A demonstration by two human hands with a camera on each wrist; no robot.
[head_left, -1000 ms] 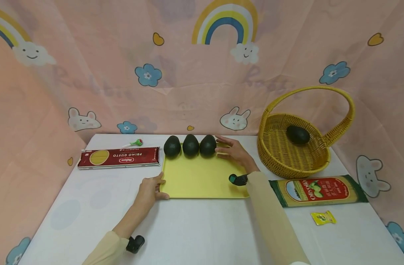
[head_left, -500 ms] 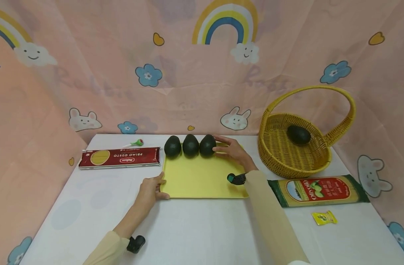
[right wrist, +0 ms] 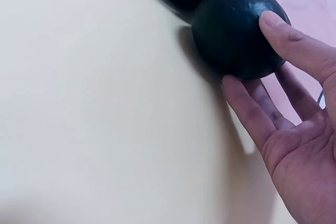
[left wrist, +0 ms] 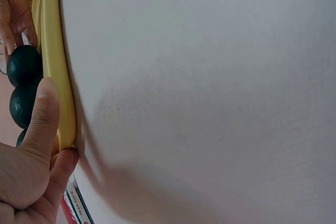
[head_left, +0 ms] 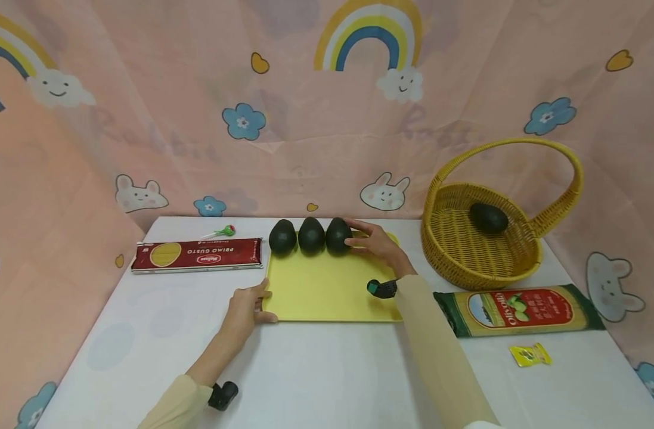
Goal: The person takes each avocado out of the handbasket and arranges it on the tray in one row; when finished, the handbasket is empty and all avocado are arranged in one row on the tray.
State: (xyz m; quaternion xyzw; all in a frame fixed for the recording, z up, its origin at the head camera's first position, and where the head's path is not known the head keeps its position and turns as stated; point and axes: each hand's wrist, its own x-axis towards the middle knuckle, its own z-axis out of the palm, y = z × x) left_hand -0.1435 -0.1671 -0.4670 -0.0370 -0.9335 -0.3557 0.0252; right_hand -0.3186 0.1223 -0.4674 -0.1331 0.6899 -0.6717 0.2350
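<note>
Three dark green avocados, the left one (head_left: 282,237), the middle one (head_left: 311,236) and the right one (head_left: 338,237), stand in a row along the far edge of a yellow tray (head_left: 327,289). My right hand (head_left: 379,245) holds the right avocado from its right side. In the right wrist view the thumb lies on that avocado (right wrist: 236,35) and the fingertips touch its lower side. At the tray's near left corner, my left hand (head_left: 243,310) grips the rim. The left wrist view shows its thumb and fingers around the tray corner (left wrist: 59,77).
A wicker basket (head_left: 439,256) with one avocado (head_left: 489,218) inside stands at the back right. In front of it lie a green-ended spaghetti pack (head_left: 520,311) and a yellow wrapped candy (head_left: 530,355). Left of the tray are a red spaghetti pack (head_left: 198,255) and a lollipop (head_left: 228,230).
My right hand has moved slightly left, its thumb and fingers now further onto the right avocado. The left hand keeps its grip on the tray corner. The head view has shifted a little.
</note>
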